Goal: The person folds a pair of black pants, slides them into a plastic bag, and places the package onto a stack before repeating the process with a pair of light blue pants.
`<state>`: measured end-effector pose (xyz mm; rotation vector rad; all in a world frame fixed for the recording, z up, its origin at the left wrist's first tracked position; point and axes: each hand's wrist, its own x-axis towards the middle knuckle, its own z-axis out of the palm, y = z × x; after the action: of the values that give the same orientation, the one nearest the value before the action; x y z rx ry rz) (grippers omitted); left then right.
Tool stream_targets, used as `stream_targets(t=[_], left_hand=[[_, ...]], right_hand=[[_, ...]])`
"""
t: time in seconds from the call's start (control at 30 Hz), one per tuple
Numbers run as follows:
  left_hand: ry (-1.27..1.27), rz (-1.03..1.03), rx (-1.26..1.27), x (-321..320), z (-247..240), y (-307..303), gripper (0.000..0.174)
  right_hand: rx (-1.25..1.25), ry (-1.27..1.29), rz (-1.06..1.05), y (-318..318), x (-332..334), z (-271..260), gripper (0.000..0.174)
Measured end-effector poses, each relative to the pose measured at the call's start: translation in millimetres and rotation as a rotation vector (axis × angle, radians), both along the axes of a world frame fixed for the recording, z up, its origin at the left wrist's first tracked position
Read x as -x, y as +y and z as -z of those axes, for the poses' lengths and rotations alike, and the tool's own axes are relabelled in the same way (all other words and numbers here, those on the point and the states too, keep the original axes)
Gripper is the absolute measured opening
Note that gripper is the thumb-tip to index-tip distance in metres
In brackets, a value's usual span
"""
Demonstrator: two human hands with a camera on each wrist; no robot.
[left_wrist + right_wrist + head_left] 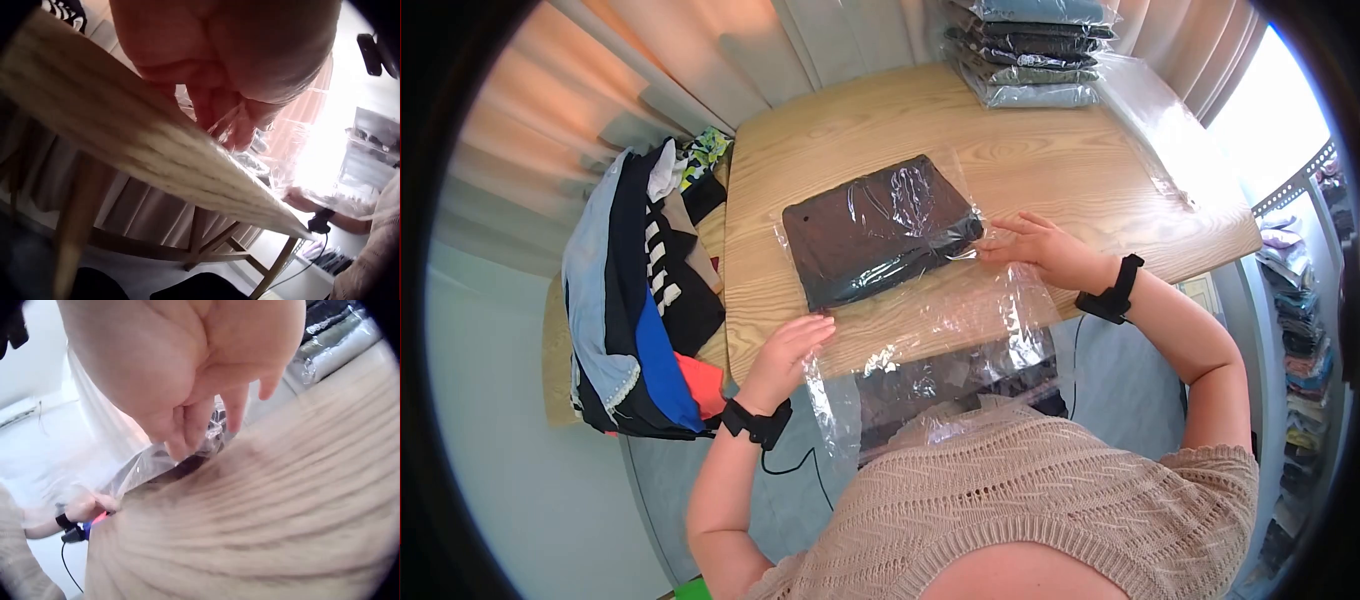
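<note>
A dark folded garment (860, 235) lies on the wooden table inside a clear plastic bag (1025, 295). The bag's loose, shiny film stretches toward the person and hangs over the near table edge. At the film's left side, my left hand (785, 355) pinches the plastic between thumb and fingers, low by the table edge. My right hand (1045, 252) is at the garment's right corner, thumb and forefinger pinching the film while the other fingers reach out. In the right wrist view, the film (134, 469) runs between both hands.
Loose clothes (625, 290) are heaped at the table's left side. Bagged folded garments (1030, 60) are stacked at the back, beside flat clear bags (1150, 125) on the right. Shelves of packed clothes (1300, 350) stand at the far right. A black cable (790, 470) hangs from the left wrist.
</note>
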<state>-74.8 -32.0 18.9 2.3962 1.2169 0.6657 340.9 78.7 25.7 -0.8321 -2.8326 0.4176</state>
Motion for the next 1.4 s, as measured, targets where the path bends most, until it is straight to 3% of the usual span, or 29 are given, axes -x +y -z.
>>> stream_targets(t=[0.13, 0.2, 0.23, 0.3, 0.33, 0.4, 0.53, 0.6, 0.73, 0.83, 0.9, 1.1, 1.23, 1.3, 1.33, 1.4], left_hand=[[-0.162, -0.077, 0.146, 0.6, 1.5, 1.4, 0.026], [-0.332, -0.197, 0.359, -1.5, -1.5, 2.9, 0.029], [-0.332, -0.196, 0.360, 0.2, 0.9, 3.0, 0.029], [-0.563, -0.370, 0.562, 5.0, 7.3, 4.5, 0.035], [-0.563, -0.370, 0.562, -0.3, 5.2, 4.0, 0.035], [-0.815, -0.493, 0.548, -16.0, -0.2, 0.3, 0.041], [-0.796, -0.610, 0.634, -25.5, -5.8, -3.8, 0.044], [-1.008, -0.703, 0.655, -33.4, 0.3, -2.2, 0.039], [-0.944, -0.768, 0.684, -37.5, -8.1, 0.4, 0.038], [-1.018, -0.760, 0.727, -36.0, -6.3, 3.6, 0.038], [-0.827, -0.828, 0.660, -37.3, -10.6, -1.5, 0.038], [-1.027, -0.863, 0.505, -42.3, 3.5, -13.3, 0.040], [-1.017, -0.954, 0.543, -48.3, 11.3, -9.8, 0.039], [-1.021, -0.956, 0.549, -48.8, 7.9, -9.1, 0.039], [-1.021, -0.953, 0.564, -48.7, 6.7, -9.1, 0.038], [-1.006, -0.947, 0.564, -48.2, 7.3, -9.4, 0.039]], right_hand=[[0.146, 0.110, 0.052, 5.7, 6.1, -2.5, 0.029], [0.387, 0.281, 0.102, 5.8, 11.2, -16.2, 0.024], [0.387, 0.281, 0.103, 5.1, 11.1, -18.2, 0.024], [0.640, 0.355, 0.310, 4.3, 10.6, -20.4, 0.026], [0.640, 0.354, 0.311, 3.8, 10.1, -19.7, 0.026], [0.711, 0.448, 0.430, 0.7, 9.3, -14.9, 0.029], [0.569, 0.604, 0.389, -14.7, 16.4, -1.3, 0.030], [0.799, 0.606, 0.737, -20.5, 28.6, -6.9, 0.033], [0.837, 0.739, 0.752, -25.5, 36.8, 7.3, 0.033], [0.764, 0.857, 0.784, -29.7, 40.1, 12.6, 0.039], [0.667, 1.006, 0.822, -38.8, 45.5, 7.9, 0.039], [0.555, 0.919, 0.939, -43.9, 48.5, 19.5, 0.036], [0.513, 0.828, 1.038, -44.1, 59.4, 8.7, 0.027], [0.136, 0.978, 1.119, -45.7, 65.2, 4.5, 0.018], [0.140, 0.976, 1.116, -51.1, 69.9, -1.4, 0.018], [-0.210, 0.724, 0.656, -63.7, 85.9, -19.4, 0.023]])
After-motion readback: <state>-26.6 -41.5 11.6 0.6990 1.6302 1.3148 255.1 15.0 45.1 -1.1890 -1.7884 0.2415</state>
